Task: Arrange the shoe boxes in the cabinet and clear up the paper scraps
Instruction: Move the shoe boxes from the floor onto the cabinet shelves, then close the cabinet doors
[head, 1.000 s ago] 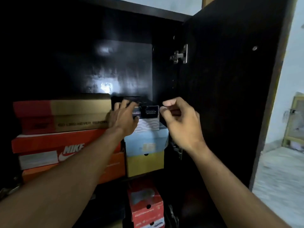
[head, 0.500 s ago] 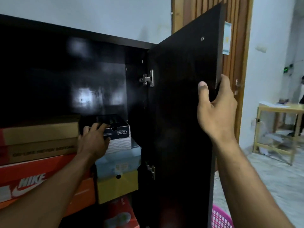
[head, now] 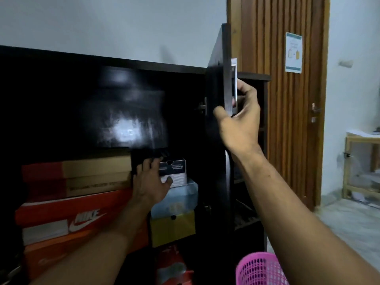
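Inside the dark cabinet (head: 123,64), an orange Nike shoe box (head: 67,214) sits at the left beneath a tan-and-red box (head: 82,175). Just right of these, the left hand (head: 151,182) lies spread against the small black box (head: 173,168), fingers on its top and thumb on its front; that box tops a pale blue box (head: 181,198) and a yellow box (head: 172,227). Further right, the right hand (head: 239,122) grips the edge of the cabinet door (head: 218,79), thumb inside, fingers curled round its outer face. A pink basket (head: 261,268) stands at the lower right.
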### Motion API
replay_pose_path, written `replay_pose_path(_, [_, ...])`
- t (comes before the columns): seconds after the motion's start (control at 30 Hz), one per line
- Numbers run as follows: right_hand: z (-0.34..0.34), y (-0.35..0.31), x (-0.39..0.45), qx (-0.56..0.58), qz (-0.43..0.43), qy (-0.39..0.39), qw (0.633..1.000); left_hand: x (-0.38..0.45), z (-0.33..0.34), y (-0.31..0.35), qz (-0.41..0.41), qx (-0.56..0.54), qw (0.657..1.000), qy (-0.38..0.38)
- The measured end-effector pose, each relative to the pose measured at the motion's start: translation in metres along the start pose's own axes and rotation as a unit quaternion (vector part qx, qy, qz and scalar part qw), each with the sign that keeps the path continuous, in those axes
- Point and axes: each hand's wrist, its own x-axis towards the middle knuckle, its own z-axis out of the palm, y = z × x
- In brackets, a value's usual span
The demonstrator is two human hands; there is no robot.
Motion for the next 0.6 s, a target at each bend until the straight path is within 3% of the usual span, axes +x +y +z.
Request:
replay_pose_path(0.13, [0.056,-0.006,-0.023,-0.003,0.002,0.018,1.0,-0.041,-0.045,0.002,0.032,-0.134,0.984,0.113])
replay_pose_path(0.33, [0.13,-0.001,-0.048,-0.065,-0.015,0.048,0.997,-0.094,-0.169,0.009,0.093,-0.219,0.929,0.285])
replay_pose_path(0.5, [0.167,0.002,-0.057,-0.073,-0.007,0.058,0.996,-0.149,-0.294,0.002,0.166,-0.182,0.869,0.43])
replay_pose_path(0.6, [0.18,0.003,-0.059,-0.079,-0.004,0.05,0.996,-0.174,-0.351,-0.021,0.184,-0.082,0.846,0.493])
